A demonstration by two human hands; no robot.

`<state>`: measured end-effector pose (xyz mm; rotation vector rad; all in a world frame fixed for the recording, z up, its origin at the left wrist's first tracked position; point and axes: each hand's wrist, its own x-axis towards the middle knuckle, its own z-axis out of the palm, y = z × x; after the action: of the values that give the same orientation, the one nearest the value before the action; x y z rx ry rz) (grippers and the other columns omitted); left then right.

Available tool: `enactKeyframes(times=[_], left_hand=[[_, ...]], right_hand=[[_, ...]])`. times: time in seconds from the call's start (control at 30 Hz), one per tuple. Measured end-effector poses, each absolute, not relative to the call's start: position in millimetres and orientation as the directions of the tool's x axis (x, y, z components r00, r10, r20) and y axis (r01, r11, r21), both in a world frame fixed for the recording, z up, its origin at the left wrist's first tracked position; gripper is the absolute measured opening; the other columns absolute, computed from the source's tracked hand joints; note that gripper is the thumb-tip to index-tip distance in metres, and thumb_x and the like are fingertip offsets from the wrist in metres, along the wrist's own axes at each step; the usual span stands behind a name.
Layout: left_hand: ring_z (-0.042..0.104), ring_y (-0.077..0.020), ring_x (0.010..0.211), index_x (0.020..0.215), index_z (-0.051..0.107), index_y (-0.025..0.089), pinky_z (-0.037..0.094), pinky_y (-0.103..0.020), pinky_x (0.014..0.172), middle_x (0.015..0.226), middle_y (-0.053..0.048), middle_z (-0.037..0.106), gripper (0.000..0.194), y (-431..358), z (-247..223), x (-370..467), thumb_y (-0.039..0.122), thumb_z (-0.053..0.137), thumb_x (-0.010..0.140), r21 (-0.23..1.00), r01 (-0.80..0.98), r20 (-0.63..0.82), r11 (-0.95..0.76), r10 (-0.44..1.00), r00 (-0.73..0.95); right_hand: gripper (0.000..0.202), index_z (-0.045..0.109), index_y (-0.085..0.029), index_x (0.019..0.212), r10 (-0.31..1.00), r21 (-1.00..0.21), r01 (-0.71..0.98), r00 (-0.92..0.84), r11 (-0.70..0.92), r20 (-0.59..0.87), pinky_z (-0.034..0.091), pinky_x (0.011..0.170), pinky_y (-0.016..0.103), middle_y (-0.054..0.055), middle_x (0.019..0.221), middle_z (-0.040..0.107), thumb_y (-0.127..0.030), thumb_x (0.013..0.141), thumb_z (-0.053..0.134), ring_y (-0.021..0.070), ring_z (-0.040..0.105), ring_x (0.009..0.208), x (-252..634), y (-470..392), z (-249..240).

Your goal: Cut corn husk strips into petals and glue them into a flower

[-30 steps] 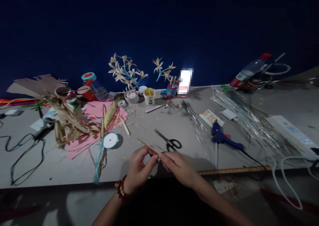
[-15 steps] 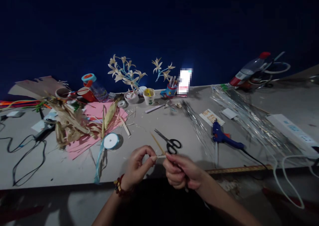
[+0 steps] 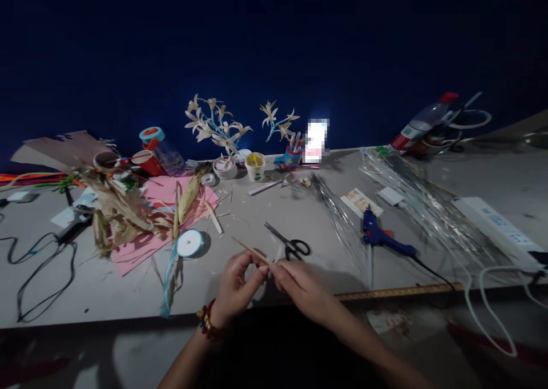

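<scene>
A slender, straw-coloured stick [image 3: 248, 248], tapering to a fine tip, sits at the fingers of the left hand [image 3: 237, 286] and right hand [image 3: 302, 292], both pinched closed on it. Its long axis slants forward and leftward from the right fingertips.

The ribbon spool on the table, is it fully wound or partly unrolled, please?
Partly unrolled: a loose length of light-blue ribbon runs from the white spool toward the near edge of the table.

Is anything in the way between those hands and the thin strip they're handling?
Nothing visible: the left hand and right hand both pinch the thin strip near its closer end. The scissors lie just beyond the right hand, not between.
</scene>
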<state>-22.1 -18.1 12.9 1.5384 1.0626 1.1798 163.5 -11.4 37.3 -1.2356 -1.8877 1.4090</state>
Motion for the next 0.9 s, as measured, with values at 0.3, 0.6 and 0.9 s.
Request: enactKeyframes(times=[0.3, 0.6, 0.9], left_hand=[[0.060, -0.0171, 0.074, 0.078, 0.058, 0.018, 0.046, -0.028, 0.071, 0.075, -0.004, 0.064, 0.017, -18.6, 20.7, -26.9, 0.026, 0.058, 0.094, 0.944, 0.118, 0.272, -0.309, 0.929, 0.251], [0.055, -0.0146, 0.067, 0.079, 0.057, 0.018, 0.044, -0.026, 0.065, 0.070, -0.002, 0.060, 0.020, -13.8, 9.0, -35.8, 0.031, 0.060, 0.094, 0.979, 0.017, 0.191, -0.203, 0.944, 0.268], [0.053, -0.0130, 0.064, 0.081, 0.058, 0.016, 0.042, -0.025, 0.062, 0.069, 0.000, 0.057, 0.020, -9.8, -7.3, -32.9, 0.032, 0.064, 0.092, 0.982, -0.170, 0.122, -0.079, 0.959, 0.257]], right_hand=[[0.058, 0.038, -0.021, 0.056, 0.592, -0.780, -0.171, -0.751, -0.601, -0.292, 0.011, 0.040, 0.021, -0.011, 0.043, 0.027, -0.065, 0.092, 0.049, 0.0052, 0.017, 0.039, 165.8, -9.1, 32.5], [0.054, 0.040, -0.020, 0.059, 0.437, -0.506, -0.282, -0.873, -0.815, -0.218, 0.009, 0.033, 0.014, -0.012, 0.041, 0.028, -0.059, 0.092, 0.055, 0.0034, 0.012, 0.035, 191.3, -2.9, 36.0], [0.056, 0.032, -0.021, 0.056, 0.417, -0.380, -0.377, -0.908, -0.845, -0.027, 0.010, 0.031, 0.012, -0.012, 0.039, 0.024, -0.055, 0.096, 0.050, 0.0030, 0.008, 0.032, 200.0, -1.0, 40.2]])
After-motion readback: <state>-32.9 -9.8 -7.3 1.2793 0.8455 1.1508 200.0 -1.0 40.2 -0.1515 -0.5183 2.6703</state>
